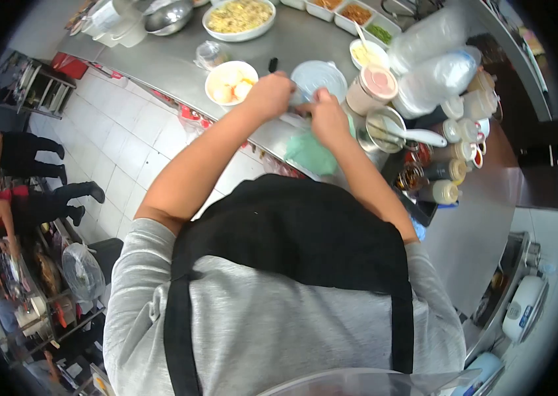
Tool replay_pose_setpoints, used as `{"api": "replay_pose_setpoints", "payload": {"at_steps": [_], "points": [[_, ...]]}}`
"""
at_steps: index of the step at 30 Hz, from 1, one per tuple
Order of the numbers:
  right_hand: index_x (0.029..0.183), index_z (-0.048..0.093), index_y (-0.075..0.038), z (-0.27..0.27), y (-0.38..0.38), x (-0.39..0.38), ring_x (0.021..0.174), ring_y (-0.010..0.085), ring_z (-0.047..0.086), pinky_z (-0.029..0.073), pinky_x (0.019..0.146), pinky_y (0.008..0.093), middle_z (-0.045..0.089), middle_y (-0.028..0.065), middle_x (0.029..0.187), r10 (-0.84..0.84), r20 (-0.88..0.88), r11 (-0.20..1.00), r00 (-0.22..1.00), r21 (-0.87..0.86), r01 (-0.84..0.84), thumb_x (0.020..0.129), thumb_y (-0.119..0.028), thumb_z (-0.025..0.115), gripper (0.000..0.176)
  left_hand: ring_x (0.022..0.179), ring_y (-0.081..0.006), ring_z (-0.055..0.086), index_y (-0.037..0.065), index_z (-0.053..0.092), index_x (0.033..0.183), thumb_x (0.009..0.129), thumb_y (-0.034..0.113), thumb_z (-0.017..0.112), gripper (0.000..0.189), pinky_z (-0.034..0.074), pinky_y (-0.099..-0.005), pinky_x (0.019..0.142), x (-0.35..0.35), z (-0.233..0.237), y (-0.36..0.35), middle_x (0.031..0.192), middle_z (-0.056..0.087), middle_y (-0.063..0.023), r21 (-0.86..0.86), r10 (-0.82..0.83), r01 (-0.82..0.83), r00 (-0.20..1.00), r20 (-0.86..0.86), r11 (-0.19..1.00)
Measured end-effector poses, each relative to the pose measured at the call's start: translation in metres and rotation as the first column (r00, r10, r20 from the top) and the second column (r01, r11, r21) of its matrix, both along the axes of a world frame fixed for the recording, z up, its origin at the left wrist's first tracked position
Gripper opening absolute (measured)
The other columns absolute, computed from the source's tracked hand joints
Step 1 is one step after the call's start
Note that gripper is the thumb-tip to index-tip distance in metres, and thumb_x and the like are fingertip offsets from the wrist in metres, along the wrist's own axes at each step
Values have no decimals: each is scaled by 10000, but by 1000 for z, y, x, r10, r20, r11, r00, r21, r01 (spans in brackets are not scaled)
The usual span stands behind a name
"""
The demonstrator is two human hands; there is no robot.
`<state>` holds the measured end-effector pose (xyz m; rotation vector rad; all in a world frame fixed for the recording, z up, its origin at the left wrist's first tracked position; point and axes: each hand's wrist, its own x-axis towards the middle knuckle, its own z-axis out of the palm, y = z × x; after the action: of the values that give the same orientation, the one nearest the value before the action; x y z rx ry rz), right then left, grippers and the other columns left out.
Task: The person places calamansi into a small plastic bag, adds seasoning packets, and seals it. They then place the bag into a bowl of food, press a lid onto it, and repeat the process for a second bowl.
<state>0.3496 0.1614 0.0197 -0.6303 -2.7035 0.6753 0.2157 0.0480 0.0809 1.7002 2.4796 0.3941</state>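
My left hand (pixel 270 98) is closed in front of me, fingers together, just right of a white bowl (pixel 218 100) of pale yellow-orange food pieces. Close beside it, my right hand (pixel 329 117) is also closed, thumb up. The two hands nearly meet over the metal counter; what lies between their fingers is too small and blurred to make out. Just beyond them sits a round, translucent bluish container or lid (pixel 318 80). A green cloth (pixel 312 152) lies under my right wrist at the counter's edge.
Right of my hands stand a pink-topped jar (pixel 376 86), a metal pot (pixel 384 140) with a white-handled utensil, stacked clear containers (pixel 440 72) and several sauce bottles (pixel 444 191). Farther back are a large food dish (pixel 239 20) and a metal bowl (pixel 168 18). Two people stand at far left.
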Motion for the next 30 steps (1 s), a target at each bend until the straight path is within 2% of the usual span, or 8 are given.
{"api": "replay_pose_setpoints", "payload": {"at_steps": [3, 8, 15, 16, 21, 24, 26, 30], "points": [[891, 719, -168, 32, -13, 4, 958, 304, 541, 486, 802, 389, 517, 116, 1102, 64, 83, 986, 994, 146, -76, 765, -146, 594, 179, 903, -332, 605, 103, 689, 902, 637, 152, 746, 276, 487, -396, 811, -12, 11, 0, 958, 608, -161, 50, -55, 48, 988, 141, 998], [838, 681, -116, 100, -15, 5, 926, 282, 547, 472, 786, 385, 514, 112, 1136, 80, -270, 995, 959, 73, -63, 677, -35, 694, 181, 925, -296, 593, 113, 688, 833, 669, 151, 742, 176, 465, -356, 810, -74, 60, -16, 925, 626, -132, 243, -129, 76, 969, 210, 967], [734, 637, -6, 152, -14, -3, 955, 260, 558, 457, 842, 367, 554, 110, 1031, -142, -535, 986, 833, -6, 164, 680, -48, 766, 145, 760, -265, 655, 122, 695, 772, 749, 198, 648, 92, 510, -369, 701, -300, 94, -22, 788, 676, -122, 270, 360, -355, 932, 34, 895], [741, 630, 6, 150, -16, -4, 949, 252, 558, 446, 847, 350, 553, 118, 1036, -206, -498, 975, 842, -30, 221, 715, -39, 741, 123, 792, -275, 657, 146, 707, 820, 762, 246, 631, 138, 512, -375, 718, -320, 104, -16, 819, 678, -131, 205, 503, -510, 860, 90, 835], [854, 660, -16, 141, -47, -30, 972, 251, 548, 433, 856, 343, 545, 137, 1071, -419, -354, 890, 836, 26, 456, 773, -13, 664, 81, 892, -304, 643, 196, 692, 997, 828, 254, 542, 233, 509, -398, 761, -488, 54, 34, 959, 667, -152, 245, 467, -451, 884, -7, 858], [857, 659, -14, 126, -66, -36, 981, 242, 541, 434, 857, 345, 531, 133, 1083, -544, -292, 830, 787, -46, 556, 769, -13, 665, 89, 965, -322, 628, 117, 672, 1014, 867, 300, 499, 292, 507, -413, 819, -588, 2, 101, 1084, 643, -142, 214, 501, -460, 836, -223, 862], [859, 659, -15, 129, -83, -42, 964, 232, 538, 436, 836, 340, 523, 125, 1089, -601, -230, 790, 765, -28, 612, 764, -20, 670, 95, 1021, -341, 603, 106, 608, 1141, 908, 339, 415, 381, 487, -418, 863, -619, -23, 123, 1132, 623, -162, 585, 447, -225, 854, -266, 779], [861, 659, -17, 129, -111, -49, 919, 211, 528, 439, 771, 320, 514, 110, 1094, -726, -128, 685, 676, -43, 727, 755, -33, 681, 109, 988, -322, 605, 94, 608, 1126, 894, 302, 434, 357, 493, -400, 840, -634, -23, 160, 1101, 626, -156, 546, 428, -254, 877, -217, 798]]}}
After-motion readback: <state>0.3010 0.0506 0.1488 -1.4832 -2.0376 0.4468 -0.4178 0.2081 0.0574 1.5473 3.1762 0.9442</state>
